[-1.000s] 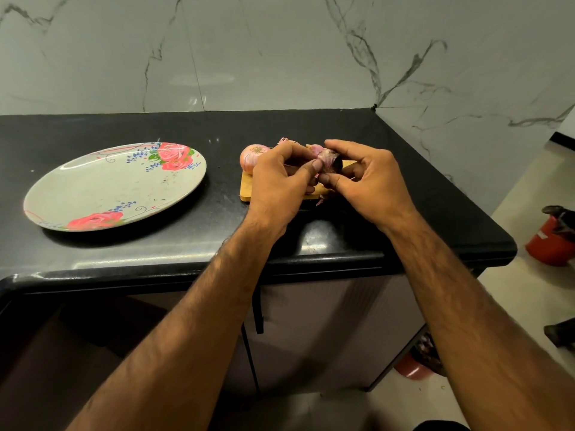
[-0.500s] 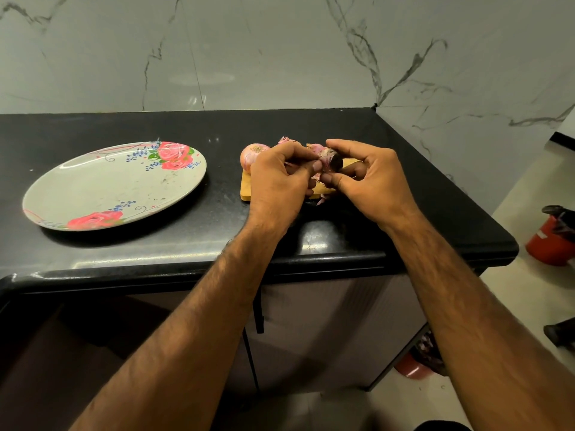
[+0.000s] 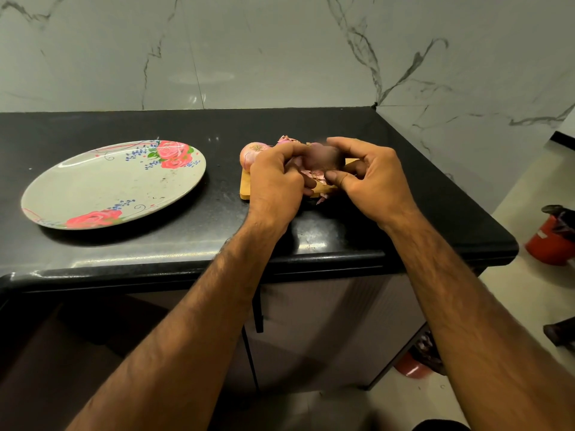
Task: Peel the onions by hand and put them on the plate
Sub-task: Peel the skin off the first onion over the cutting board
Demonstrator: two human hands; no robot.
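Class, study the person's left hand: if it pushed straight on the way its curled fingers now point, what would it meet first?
The left hand would most likely meet the onion that it holds together with the right hand. The onion is motion-blurred, so depth is unclear.

Motion blur smears the purple-pink onion (image 3: pixel 323 155) gripped between left hand (image 3: pixel 275 181) and right hand (image 3: pixel 370 178), so how much skin is left can't be told, and the left fingertips curl out of sight. The small wooden chopping board (image 3: pixel 245 188) is mostly covered by both hands, and the pale pink unpeeled onion (image 3: pixel 251 152) is half hidden behind the left knuckles. The red plastic bucket (image 3: pixel 547 247) on the floor is cut off by the right edge.
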